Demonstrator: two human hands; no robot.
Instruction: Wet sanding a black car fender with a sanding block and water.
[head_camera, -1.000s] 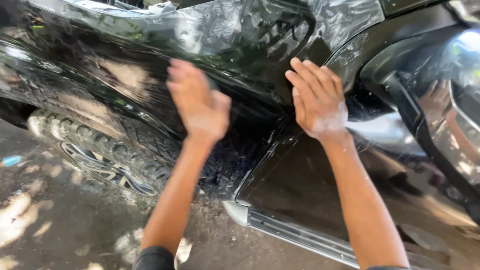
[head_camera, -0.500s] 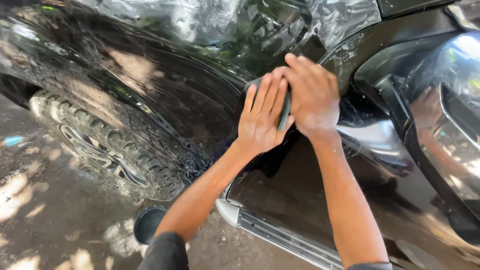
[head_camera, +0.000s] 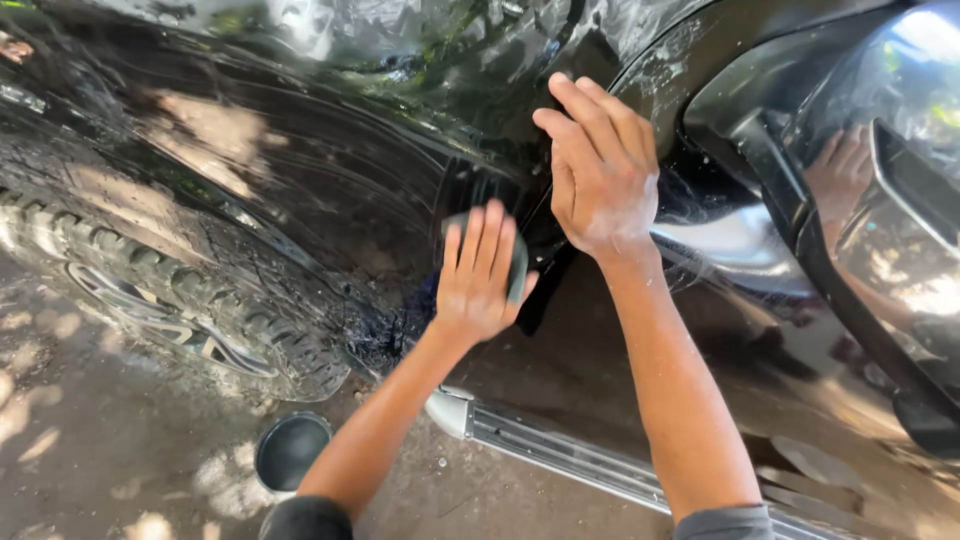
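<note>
**Both hands flat on wet black car body**

The left hand (head_camera: 478, 275) lies spread, fingers straight, pressing a grey-green round sponge pad (head_camera: 516, 262) against the glossy black car panel (head_camera: 330, 190) just behind the wheel arch; only the pad's edge shows beyond the fingers. The right hand (head_camera: 600, 170) sits just right and farther up, open, palm flat against the body, holding nothing. Soap streaks mark the paint nearby. To the left, a knobbly black tyre (head_camera: 170, 290). Near, below the hands, a silver metal side step (head_camera: 560, 450) and a small dark round tub (head_camera: 290, 450) on the wet concrete ground (head_camera: 110, 450).
</note>
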